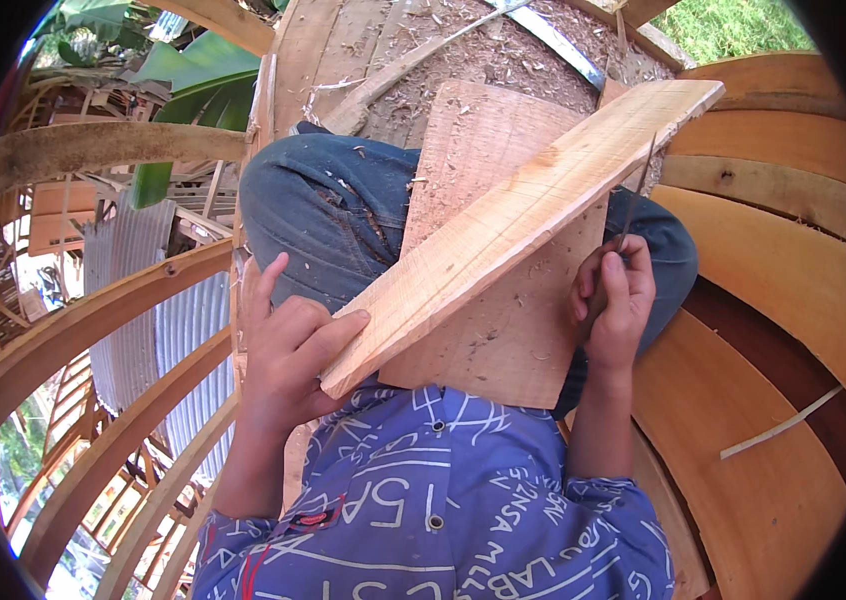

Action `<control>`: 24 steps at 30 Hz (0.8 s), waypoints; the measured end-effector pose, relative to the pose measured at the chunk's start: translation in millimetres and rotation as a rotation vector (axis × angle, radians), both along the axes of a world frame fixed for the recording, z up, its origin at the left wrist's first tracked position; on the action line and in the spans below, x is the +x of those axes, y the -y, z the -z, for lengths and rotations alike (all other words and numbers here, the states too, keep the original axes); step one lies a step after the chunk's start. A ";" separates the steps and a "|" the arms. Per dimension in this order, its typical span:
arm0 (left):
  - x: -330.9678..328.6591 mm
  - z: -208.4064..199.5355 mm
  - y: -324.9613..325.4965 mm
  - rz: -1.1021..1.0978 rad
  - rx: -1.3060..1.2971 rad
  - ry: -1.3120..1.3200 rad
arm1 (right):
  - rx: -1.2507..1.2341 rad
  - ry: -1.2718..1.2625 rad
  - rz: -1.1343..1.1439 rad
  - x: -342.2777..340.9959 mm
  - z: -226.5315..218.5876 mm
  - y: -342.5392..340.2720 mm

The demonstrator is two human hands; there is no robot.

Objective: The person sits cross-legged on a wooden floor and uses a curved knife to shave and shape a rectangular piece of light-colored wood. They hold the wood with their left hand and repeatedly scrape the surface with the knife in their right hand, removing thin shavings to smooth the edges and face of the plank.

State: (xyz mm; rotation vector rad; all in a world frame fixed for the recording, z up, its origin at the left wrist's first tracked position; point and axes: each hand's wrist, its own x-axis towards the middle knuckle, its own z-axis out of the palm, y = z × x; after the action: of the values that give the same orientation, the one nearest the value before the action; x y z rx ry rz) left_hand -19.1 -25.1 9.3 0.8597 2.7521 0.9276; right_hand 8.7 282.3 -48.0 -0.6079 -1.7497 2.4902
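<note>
A pale, freshly cut wooden plank (513,225) slants from the lower left up to the far right, over my lap. My left hand (293,340) grips its near end, thumb beneath and one finger on top, the little finger sticking out. In my right hand (618,290), fingers are wrapped round the handle of a knife (636,195). Its thin dark blade points up and seems to meet the plank's right edge close to the far end. Under the plank, a wider flat board (483,350) rests across my crossed legs, sprinkled with shavings.
Wooden slats (773,220) curve round on the right, and open wooden rails (103,300) on the left. Shavings (493,60) cover the floor ahead, where a narrow strip (393,80) and a long metal blade (558,40) lie. A thin stick (781,423) sits at right.
</note>
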 end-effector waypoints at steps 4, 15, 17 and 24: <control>-7.7 6.3 -10.4 0.079 0.067 0.033 | -0.021 0.045 0.229 -18.1 -6.5 30.6; 1.1 41.4 -17.3 0.103 0.233 -0.024 | -0.498 0.212 0.110 -39.8 -0.8 65.5; 0.0 46.7 -19.8 0.067 0.265 -0.035 | -0.393 0.263 0.135 -45.4 -14.9 77.2; 3.9 52.9 -25.3 0.088 0.268 -0.031 | -0.147 0.088 -0.148 -3.2 -3.6 28.2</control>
State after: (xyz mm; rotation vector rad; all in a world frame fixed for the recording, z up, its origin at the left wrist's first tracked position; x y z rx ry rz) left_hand -15.2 0.2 -43.6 1.0330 2.6281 1.2963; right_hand 5.5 254.1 -44.4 -0.6282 -1.7112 2.7520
